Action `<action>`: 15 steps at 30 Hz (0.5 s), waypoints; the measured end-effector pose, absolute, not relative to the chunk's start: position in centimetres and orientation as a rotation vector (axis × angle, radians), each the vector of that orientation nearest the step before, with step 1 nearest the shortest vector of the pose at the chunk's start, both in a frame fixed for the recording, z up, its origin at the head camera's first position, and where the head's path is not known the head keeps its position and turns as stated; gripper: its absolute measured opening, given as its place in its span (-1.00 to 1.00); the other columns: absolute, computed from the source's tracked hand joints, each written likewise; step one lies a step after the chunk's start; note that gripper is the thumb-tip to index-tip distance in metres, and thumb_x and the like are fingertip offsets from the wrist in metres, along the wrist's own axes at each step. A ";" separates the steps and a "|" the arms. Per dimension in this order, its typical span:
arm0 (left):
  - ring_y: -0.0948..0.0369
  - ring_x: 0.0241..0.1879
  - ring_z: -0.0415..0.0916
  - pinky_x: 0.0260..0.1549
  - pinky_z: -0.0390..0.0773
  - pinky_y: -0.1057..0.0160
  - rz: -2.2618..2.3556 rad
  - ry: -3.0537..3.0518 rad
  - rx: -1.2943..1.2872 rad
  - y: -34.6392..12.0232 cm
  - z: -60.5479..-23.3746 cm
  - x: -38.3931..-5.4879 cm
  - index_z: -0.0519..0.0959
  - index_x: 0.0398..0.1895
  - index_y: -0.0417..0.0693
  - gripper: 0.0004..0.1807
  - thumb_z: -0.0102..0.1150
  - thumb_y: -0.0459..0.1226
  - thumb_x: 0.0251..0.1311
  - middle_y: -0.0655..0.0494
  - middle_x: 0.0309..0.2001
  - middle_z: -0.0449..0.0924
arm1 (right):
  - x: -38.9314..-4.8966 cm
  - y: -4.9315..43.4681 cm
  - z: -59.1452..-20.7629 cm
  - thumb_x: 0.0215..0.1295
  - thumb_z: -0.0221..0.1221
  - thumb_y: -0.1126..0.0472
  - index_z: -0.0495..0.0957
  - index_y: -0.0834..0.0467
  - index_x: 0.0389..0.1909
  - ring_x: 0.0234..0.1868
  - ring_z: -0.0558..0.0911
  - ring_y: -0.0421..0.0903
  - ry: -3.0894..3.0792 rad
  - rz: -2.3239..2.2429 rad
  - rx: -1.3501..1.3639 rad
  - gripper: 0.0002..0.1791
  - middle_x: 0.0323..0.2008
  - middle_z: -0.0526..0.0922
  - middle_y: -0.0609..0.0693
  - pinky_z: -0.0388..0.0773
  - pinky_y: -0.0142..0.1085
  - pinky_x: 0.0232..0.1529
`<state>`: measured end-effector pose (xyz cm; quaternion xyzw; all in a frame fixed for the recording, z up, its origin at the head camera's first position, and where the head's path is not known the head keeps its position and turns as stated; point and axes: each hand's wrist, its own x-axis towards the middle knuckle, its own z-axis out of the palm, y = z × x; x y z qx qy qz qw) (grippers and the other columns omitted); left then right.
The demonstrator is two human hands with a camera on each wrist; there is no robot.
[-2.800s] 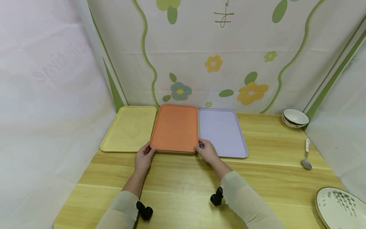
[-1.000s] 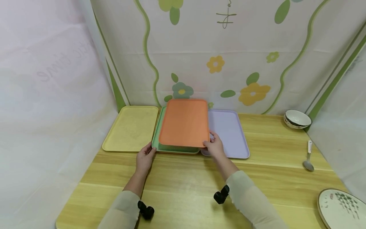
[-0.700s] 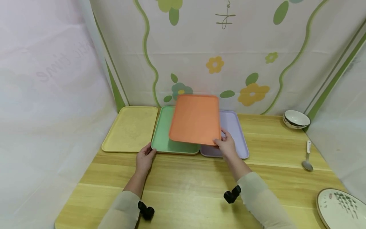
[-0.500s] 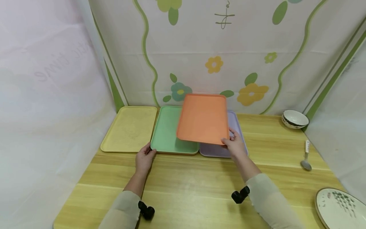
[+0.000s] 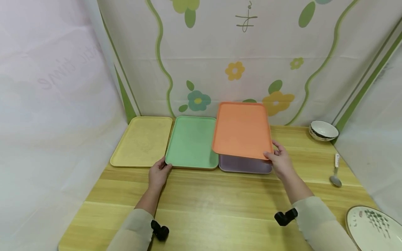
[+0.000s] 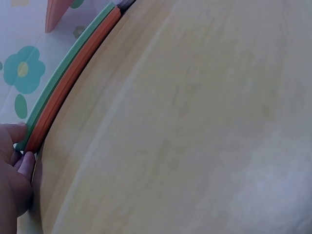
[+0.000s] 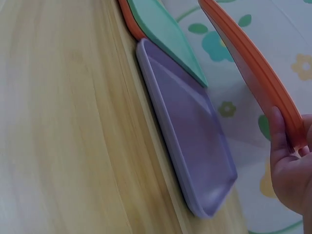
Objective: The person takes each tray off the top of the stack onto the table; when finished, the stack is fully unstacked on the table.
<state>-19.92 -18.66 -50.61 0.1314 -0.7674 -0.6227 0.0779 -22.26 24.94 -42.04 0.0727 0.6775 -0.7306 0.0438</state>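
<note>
My right hand (image 5: 281,163) pinches the near right corner of an orange tray (image 5: 242,129), thumb above and fingers below. That tray hangs over the purple tray (image 5: 245,165), which lies on the table with its far part hidden in the head view. In the right wrist view, the raised tray (image 7: 258,68) stands well apart from the purple one. A green tray (image 5: 192,142) rests on another orange tray (image 6: 73,80) in the middle. At their near left corner my left hand (image 5: 158,176) has its thumb on the green rim and fingers against the edge below.
A yellow tray (image 5: 142,141) lies left of the green one. On the right of the wooden table (image 5: 213,209) are a bowl (image 5: 324,130), a spoon (image 5: 335,174) and a white patterned plate (image 5: 373,226). A flowered cloth (image 5: 207,69) hangs behind the trays.
My right hand has lifted the top orange tray off the green one and carried it right, over the purple tray. The green tray has come into view. My left hand stays at its corner.
</note>
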 end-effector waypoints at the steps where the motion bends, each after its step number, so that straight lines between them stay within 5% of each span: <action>1: -0.18 0.35 0.31 0.31 0.40 -0.04 -1.865 -2.307 0.395 -18.7 -50.6 -19.9 0.31 0.37 -0.36 -0.42 0.18 -0.37 0.31 -0.34 0.32 0.36 | -22.2 25.4 -41.9 0.36 0.13 0.41 -0.21 0.12 0.57 -0.26 0.64 -0.34 2.061 -2.245 0.222 -0.08 -0.22 0.53 -0.22 0.65 -0.51 -0.22; 15: -0.14 0.37 0.29 0.33 0.39 -0.03 -1.886 -2.308 0.400 -18.7 -50.6 -19.7 0.29 0.39 -0.32 -0.41 0.17 -0.35 0.32 -0.31 0.35 0.34 | -20.4 33.2 -41.4 0.32 0.12 0.50 -0.27 0.15 0.57 -0.31 0.72 -0.27 1.967 -2.364 0.061 -0.02 -0.30 0.69 -0.20 0.68 -0.45 -0.35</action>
